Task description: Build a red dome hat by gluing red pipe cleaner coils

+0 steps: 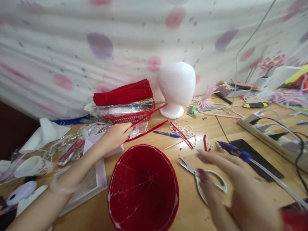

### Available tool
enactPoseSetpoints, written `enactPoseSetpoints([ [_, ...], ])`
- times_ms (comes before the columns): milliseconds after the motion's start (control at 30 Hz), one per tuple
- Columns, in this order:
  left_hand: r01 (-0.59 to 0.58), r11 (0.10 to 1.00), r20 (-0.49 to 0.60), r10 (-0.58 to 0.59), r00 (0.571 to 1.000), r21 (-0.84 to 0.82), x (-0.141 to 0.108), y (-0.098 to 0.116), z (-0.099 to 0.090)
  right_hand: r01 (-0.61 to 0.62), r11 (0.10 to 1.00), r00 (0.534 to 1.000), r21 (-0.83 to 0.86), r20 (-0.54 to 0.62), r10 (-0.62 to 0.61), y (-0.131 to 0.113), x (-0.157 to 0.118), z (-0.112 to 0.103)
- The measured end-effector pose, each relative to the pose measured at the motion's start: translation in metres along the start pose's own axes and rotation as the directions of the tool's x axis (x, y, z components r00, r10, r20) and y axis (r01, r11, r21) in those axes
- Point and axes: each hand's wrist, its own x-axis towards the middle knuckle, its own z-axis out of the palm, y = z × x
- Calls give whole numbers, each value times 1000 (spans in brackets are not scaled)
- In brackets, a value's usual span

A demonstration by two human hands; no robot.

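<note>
My left hand (118, 137) is closed on red pipe cleaners (150, 113), whose ends stick out to the right toward the white foam head. Below it, a round red bowl-like piece (144, 189) lies with its hollow side toward me and whitish glue lines inside. My right hand (231, 183), blurred, is open above the scissors (207, 179), thumb and fingers apart. The scissors have pale green handles, partly covered by that hand. Just beyond the right hand lies a blue glue gun (234, 151) on a black pad (257, 158).
A white foam head (178, 88) stands at the back, beside a red basket (130, 117) with a red bundle. Small trays (102, 176), beads and a paper cup (35, 166) are at left. A power strip (271, 138) with cables lies at right. A blue pen (166, 134) lies mid-table.
</note>
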Motion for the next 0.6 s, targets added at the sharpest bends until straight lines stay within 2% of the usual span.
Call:
enactPoseSetpoints([
  [100, 20, 997, -37, -23, 999, -80, -30, 6, -17, 42, 995, 999, -91, 29, -40, -4, 15, 23],
  [167, -40, 989, -76, 29, 997, -144, -47, 15, -26, -35, 999, 996, 29, -77, 37, -5, 18, 31],
  [233, -129, 977, -150, 104, 983, -167, -60, 30, -32, -133, 977, 968, 167, -189, 164, -6, 20, 30],
  [267, -185, 963, -172, 151, 973, -199, -65, 38, -33, -170, 960, 960, 223, -184, 213, -8, 22, 27],
  [333, -294, 910, -198, 244, 949, -292, -69, 55, -33, -238, 912, 965, 333, -26, 262, -13, 25, 23],
  [400, -384, 839, -226, 318, 921, -386, -70, 71, -30, -302, 838, 952, 455, 188, 240, -20, 27, 23],
  [433, -412, 805, -234, 342, 910, -426, -69, 76, -28, -325, 800, 942, 505, 249, 225, -24, 27, 25],
  [500, -445, 749, -229, 382, 896, -491, -67, 83, -23, -329, 765, 941, 554, 259, 218, -30, 24, 32],
  [600, -482, 711, -209, 441, 873, -512, -67, 82, -17, -232, 778, 973, 584, 135, 189, -32, 21, 36],
])
